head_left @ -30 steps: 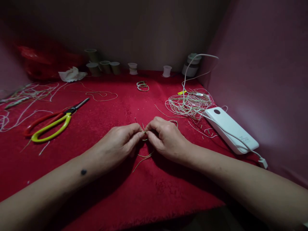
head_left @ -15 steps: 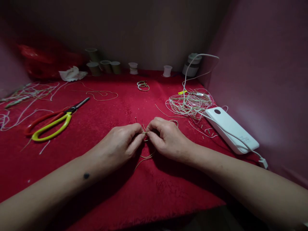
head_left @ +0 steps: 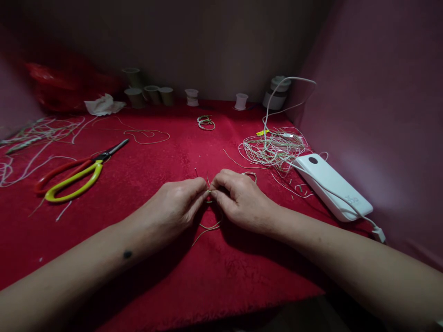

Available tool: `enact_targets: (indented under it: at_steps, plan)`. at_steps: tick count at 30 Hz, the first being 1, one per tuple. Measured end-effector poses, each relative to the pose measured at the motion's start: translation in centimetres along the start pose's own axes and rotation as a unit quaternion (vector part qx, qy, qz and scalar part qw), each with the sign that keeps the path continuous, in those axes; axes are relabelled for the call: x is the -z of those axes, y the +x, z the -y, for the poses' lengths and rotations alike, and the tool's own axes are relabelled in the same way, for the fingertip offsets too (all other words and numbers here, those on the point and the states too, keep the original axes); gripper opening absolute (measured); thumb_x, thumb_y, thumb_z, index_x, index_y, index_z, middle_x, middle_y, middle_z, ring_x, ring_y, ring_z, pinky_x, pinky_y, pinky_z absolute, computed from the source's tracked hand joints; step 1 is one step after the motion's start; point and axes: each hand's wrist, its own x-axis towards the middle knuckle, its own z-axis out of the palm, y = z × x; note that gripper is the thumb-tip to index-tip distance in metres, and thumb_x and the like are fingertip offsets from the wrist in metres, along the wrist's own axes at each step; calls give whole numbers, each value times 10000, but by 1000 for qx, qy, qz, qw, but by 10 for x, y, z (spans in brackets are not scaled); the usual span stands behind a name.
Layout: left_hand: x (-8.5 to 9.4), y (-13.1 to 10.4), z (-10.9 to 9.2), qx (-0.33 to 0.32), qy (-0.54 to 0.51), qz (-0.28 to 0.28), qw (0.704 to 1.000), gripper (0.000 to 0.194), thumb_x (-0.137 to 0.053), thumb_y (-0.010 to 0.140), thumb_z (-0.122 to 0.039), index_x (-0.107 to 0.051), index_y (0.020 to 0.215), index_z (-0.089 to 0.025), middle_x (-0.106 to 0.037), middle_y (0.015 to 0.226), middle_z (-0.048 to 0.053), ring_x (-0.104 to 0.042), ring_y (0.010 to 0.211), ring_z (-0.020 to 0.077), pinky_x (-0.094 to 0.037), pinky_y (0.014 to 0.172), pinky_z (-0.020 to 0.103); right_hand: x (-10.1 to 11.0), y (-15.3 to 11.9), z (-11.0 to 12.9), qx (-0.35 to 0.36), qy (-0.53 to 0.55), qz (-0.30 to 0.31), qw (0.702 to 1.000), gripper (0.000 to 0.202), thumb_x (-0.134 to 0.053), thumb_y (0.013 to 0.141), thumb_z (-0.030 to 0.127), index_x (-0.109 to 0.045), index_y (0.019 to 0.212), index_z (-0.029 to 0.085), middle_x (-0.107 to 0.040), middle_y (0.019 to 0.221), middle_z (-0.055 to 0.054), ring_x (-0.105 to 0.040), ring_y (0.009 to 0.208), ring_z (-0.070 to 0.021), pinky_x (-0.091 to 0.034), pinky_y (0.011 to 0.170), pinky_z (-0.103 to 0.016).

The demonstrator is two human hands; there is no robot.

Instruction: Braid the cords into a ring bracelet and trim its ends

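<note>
Fingertip to fingertip, my two hands meet over the middle of the red cloth. My left hand (head_left: 182, 198) pinches a thin cord, its fingers pressed together. The same cord runs into my right hand (head_left: 237, 196), which is closed in a pinch as well. Below the fingers, loose ends of the cord (head_left: 209, 227) curl on the cloth, and short bits stick up above them. The piece right between my fingertips is mostly hidden. Part of a cord loop (head_left: 251, 175) shows just behind my right hand.
Scissors (head_left: 78, 175) with red and yellow handles lie left. A white power bank (head_left: 334, 186) with a cable and a tangle of cord (head_left: 273, 147) lie right. Several spools (head_left: 134, 97) line the back, with a small cord ring (head_left: 206, 122) in front. Loose cords (head_left: 48, 131) spread at far left.
My left hand has shifted very slightly, its fingers and thumb now closer together. The loose cord ends below have moved a little to the left. My right hand stays nearly still.
</note>
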Motion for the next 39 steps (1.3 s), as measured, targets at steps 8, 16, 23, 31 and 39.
enact_targets:
  at_steps: [8,16,23,31,39]
  plan:
    - [-1,1,3,12,1,-1,1000,255,-420,871,-270,-518,654,-179,-466,550,-37,-413,502,96,-317,516,227,0,0,0,-5,-3,-5,1000,127,-509,864,138,-528,741,160,-550,770,-27,-501,715,-139,-379,676,-273]
    - [9,6,-2,180,-169,84,966,246,-480,801,-348,-526,622,-186,-413,468,-53,-396,421,95,-295,405,204,-4,-1,-2,1,9,-16,1000,90,-501,860,146,-534,779,165,-567,813,-36,-515,745,-145,-395,695,-275]
    - [10,6,-5,202,-226,78,950,260,-510,796,-348,-506,597,-180,-390,446,-64,-343,402,73,-255,367,178,-2,-5,-1,37,28,-67,997,128,-498,736,46,-543,773,159,-562,769,-21,-500,686,-129,-391,646,-254]
    - [7,5,-1,186,-249,68,948,274,-505,820,-378,-523,645,-169,-390,474,-66,-333,420,66,-247,369,172,-3,-4,1,13,-12,-47,999,86,-561,794,140,-645,782,126,-581,779,-48,-523,699,-139,-406,667,-267]
    - [4,4,-2,160,-259,75,950,282,-487,839,-378,-504,652,-167,-386,490,-68,-329,436,62,-258,376,165,-6,-2,-5,28,-13,-76,997,80,-541,768,121,-603,718,132,-591,741,-42,-511,668,-128,-383,637,-261]
